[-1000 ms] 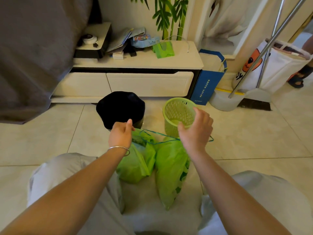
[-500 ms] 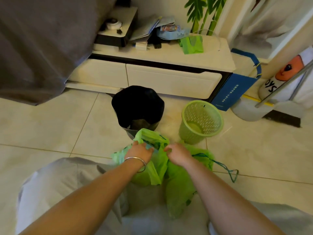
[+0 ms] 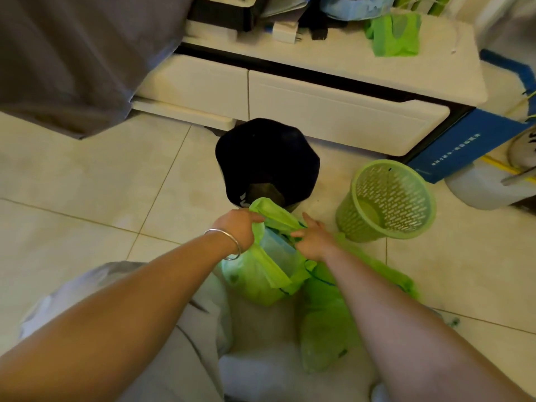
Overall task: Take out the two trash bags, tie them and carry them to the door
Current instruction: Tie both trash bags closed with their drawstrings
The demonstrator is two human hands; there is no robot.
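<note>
Tiled floor (image 3: 87,175); two green trash bags (image 3: 261,274) between the knees; left hand (image 3: 239,227) and right hand (image 3: 311,242) fingers clamped on one bag's handles; thin, soft, light; grip handles.

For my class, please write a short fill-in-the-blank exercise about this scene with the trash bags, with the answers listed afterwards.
1. Both hands hold the mouth of a ____ trash bag.
2. The bracelet is on the ____ wrist.
3. The perforated basket stands to the ____ of the black bin.
4. A second bag lies on the floor under the ____ forearm.

Missing words: green; left; right; right
</note>
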